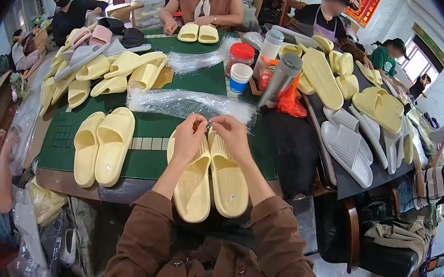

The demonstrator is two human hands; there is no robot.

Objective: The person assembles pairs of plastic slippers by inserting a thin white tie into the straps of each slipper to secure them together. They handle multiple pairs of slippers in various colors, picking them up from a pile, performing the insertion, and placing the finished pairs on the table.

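Just over the straps of a pale yellow pair of slide slippers (193, 189), my two hands meet with fingertips pinched. My left hand (190, 136) and my right hand (231, 136) almost touch; whatever is between their fingers is too small to make out. The slippers lie side by side at the table's near edge, heels toward me, and the right one bears a small white sticker. Right behind my hands lies a bundle of clear thin plastic strands (182, 104). A second yellow pair of slippers (112, 146) rests to the left.
A slipper pile (105, 69) covers the far left; yellow and grey slippers (346, 151) crowd a dark surface at right. A paper cup (239, 78), a red-lidded jar (241, 54) and a steel flask (283, 77) stand mid-table. Other people sit around; a chair (391, 253) is at right.
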